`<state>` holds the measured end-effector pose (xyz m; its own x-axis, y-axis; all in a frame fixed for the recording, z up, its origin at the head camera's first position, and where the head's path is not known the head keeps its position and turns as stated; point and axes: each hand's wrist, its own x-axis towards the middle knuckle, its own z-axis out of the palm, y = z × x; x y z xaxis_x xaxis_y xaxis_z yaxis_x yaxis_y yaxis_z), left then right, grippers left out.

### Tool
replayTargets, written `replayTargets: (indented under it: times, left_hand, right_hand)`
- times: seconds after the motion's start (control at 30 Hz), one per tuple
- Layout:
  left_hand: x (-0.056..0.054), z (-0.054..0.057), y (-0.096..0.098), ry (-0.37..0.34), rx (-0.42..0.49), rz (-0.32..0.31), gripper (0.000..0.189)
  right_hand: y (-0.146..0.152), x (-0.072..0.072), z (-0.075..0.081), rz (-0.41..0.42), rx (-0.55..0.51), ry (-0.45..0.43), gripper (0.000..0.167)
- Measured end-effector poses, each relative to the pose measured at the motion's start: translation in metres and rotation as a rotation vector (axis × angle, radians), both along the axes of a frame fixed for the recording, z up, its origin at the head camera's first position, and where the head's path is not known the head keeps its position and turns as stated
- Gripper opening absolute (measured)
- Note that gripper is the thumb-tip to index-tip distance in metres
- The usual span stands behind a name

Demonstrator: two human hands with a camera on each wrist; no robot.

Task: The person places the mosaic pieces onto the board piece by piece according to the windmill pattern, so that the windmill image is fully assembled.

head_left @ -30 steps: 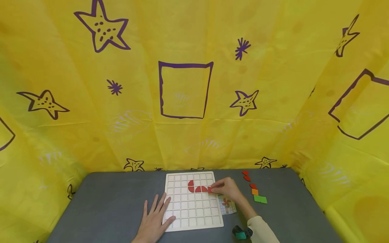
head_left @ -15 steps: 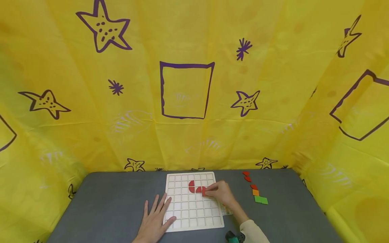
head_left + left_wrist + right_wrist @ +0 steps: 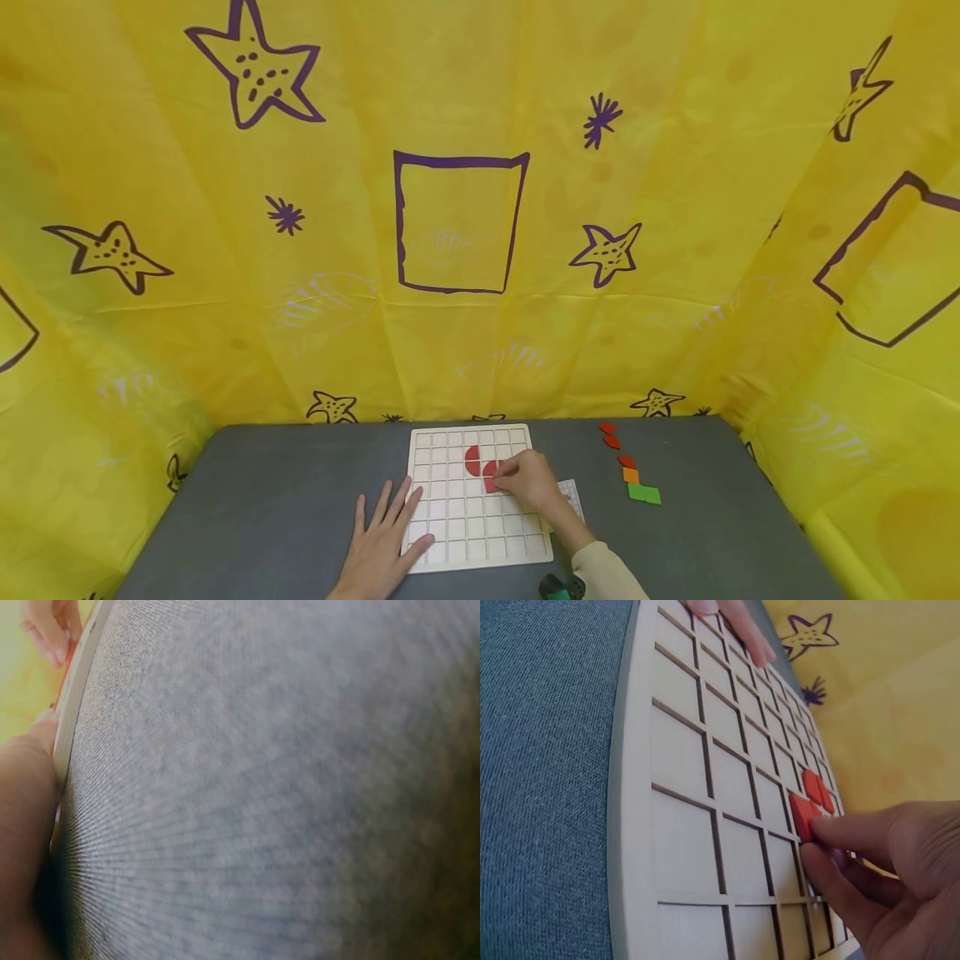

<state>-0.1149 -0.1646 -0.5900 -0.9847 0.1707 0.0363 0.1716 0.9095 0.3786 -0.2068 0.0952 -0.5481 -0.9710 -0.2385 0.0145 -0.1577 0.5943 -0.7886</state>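
Note:
A white wooden grid board (image 3: 456, 529) lies on the table. My left hand (image 3: 378, 542) rests with spread, straight fingers over its left edge. My right hand (image 3: 531, 482) pinches a red tile (image 3: 491, 485) between thumb and forefinger over the board's middle. In the right wrist view this red tile (image 3: 802, 816) is tilted against the grid, with the fingertips partly covering it. Red curved tiles (image 3: 472, 455) sit in cells just up and left of it; others beside the right fingers are partly hidden. A printed pattern card (image 3: 570, 495) sticks out from the board's right side, partly behind my right forearm.
Right of the board, several red tiles (image 3: 611, 442), an orange tile (image 3: 631, 476) and green tiles (image 3: 643, 493) lie in a loose line on the grey table (image 3: 285, 492). A yellow patterned curtain (image 3: 457, 358) stands behind and at both sides.
My right hand has moved left and toward me across the board with the red tile, from the right end of the red row to below it. The left hand stays put.

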Motion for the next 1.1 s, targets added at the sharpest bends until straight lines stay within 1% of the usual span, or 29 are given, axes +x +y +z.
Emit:
replayTargets:
  times: [0.27,0.4,0.57,0.67,0.83,0.93,1.1]
  left_hand:
    - [0.001,0.002,0.0,0.013,-0.004,-0.001,0.079]
    - [0.0,0.001,0.001,0.024,-0.012,0.001,0.079]
    - [0.0,0.0,0.001,0.02,-0.011,-0.001,0.08]
    - [0.0,0.001,0.001,0.01,-0.012,0.0,0.08]
    - [0.001,0.002,0.0,-0.011,-0.023,0.001,0.08]
    - [0.001,0.001,0.0,-0.013,-0.027,0.002,0.081]
    - [0.0,0.001,0.001,-0.01,-0.02,-0.005,0.081]
  right_hand:
    - [-0.009,0.004,0.003,-0.038,0.045,0.025,0.007]
    - [-0.008,0.003,0.004,-0.024,0.054,0.018,0.006]
    - [-0.002,-0.004,0.01,0.031,0.06,0.04,0.005]
    - [0.003,-0.009,0.015,0.026,0.079,0.065,0.004]
    - [0.012,-0.015,0.021,0.012,0.086,0.061,0.004]
    - [0.022,-0.018,0.024,0.01,0.089,0.085,0.007]
    - [0.041,-0.021,0.027,0.028,0.094,0.187,0.009]
